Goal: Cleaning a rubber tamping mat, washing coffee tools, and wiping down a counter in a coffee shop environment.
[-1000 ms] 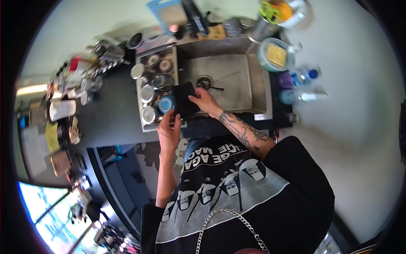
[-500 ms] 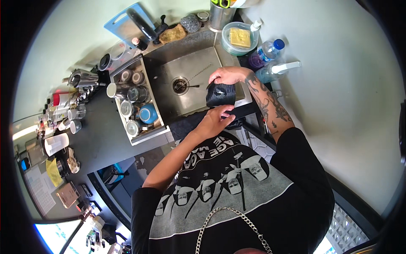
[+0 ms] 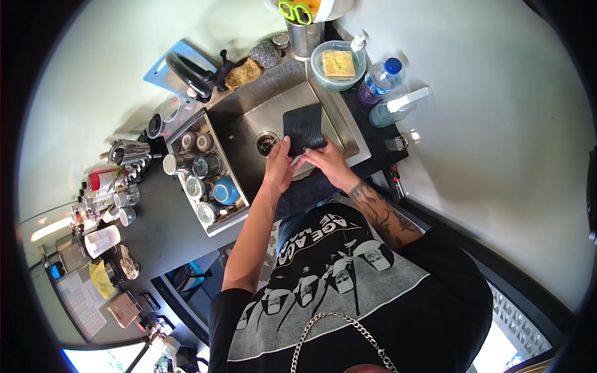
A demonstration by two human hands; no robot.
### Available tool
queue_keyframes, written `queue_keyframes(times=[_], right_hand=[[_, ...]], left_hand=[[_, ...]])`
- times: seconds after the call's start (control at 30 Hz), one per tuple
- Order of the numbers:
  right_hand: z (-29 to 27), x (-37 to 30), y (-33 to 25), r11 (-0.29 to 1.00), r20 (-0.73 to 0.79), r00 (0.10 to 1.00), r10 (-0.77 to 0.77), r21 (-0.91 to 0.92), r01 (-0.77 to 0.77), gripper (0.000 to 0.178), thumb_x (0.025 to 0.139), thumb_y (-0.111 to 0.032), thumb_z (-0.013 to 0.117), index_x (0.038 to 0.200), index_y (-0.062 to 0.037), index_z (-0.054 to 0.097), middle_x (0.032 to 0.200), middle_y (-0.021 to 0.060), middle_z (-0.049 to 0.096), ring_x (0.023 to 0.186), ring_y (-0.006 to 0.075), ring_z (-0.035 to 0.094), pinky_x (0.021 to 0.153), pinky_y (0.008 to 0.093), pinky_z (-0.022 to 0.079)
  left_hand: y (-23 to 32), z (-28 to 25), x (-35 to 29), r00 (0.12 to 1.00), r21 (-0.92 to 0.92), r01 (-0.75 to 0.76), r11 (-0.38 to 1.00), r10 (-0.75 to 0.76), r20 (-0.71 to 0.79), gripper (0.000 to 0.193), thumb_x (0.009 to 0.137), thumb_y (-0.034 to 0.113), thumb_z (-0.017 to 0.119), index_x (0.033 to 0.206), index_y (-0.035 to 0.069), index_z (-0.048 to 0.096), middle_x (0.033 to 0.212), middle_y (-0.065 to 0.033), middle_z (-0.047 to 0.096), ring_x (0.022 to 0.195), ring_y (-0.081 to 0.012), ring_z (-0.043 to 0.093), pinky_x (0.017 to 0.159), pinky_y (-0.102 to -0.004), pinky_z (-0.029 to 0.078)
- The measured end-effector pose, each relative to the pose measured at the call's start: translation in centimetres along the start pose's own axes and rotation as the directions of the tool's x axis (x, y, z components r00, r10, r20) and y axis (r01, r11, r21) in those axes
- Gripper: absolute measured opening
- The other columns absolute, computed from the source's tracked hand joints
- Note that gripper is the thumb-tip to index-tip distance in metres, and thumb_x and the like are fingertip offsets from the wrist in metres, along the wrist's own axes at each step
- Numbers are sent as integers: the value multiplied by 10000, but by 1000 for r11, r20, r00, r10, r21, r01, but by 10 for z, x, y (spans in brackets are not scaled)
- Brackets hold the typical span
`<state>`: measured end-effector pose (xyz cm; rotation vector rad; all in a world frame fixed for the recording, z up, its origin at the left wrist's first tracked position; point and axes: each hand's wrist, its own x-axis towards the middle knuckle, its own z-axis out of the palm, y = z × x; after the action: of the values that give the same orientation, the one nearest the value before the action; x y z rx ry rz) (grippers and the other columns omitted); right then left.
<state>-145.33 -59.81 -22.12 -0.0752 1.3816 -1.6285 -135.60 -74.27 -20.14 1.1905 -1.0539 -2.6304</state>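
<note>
A black ribbed mat [image 3: 303,127], seemingly rubber, is held up over the right part of the steel sink [image 3: 273,102]. Its upper part looks smooth, and ridges run along its lower right edge. My left hand [image 3: 278,166] grips its lower left corner, thumb pointing up along it. At the lower right edge my right hand [image 3: 328,163] holds it with bent fingers. Both hands' fingertips come close together beneath the mat. Just left of the mat is the drain [image 3: 266,144], partly behind a thin metal piece.
Left of the sink basin stands a rack [image 3: 231,214] of upturned cups and glasses. A black faucet [image 3: 193,74], a brown sponge [image 3: 244,74] and a grey scourer [image 3: 265,55] line the back. Rightward are a tub [image 3: 323,79] bearing a yellow sponge [image 3: 339,64], and bottles [image 3: 379,81].
The mat has turned, its smoother part now upward. My right hand has come down from its top to its lower right edge, and my left hand has shifted left to the lower left corner.
</note>
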Motion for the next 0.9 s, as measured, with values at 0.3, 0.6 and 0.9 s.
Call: queue_keyframes(times=[0.3,0.6,0.9], right_hand=[[-69,-36,-31,971,-170,983,-66,218,102,259,1070,-320,685,1124,-73,628,1092,41,662,1071,125,665,928,342,597],[-105,-72,-46,854,-413,911,-9,-478,-208,501,1067,-418,655,804,3,719,689,38,689,503,113,623,515,289,496],[-103,-68,-62,586,-366,904,-222,-791,-176,531,1039,-495,628,859,-6,726,814,210,741,865,459,721,734,501,543]], left_hand=[[25,23,33,902,545,-415,728,254,349,365,1113,212,612,1463,116,576,1045,33,679,929,-54,602,818,-232,481],[-11,53,102,826,790,-563,243,192,529,377,1083,173,635,1440,55,610,1146,-91,747,1041,-164,683,934,-331,531],[-34,41,106,898,814,-432,388,270,348,549,1045,341,714,1460,18,554,1372,-197,669,1223,-291,688,1014,-399,551]])
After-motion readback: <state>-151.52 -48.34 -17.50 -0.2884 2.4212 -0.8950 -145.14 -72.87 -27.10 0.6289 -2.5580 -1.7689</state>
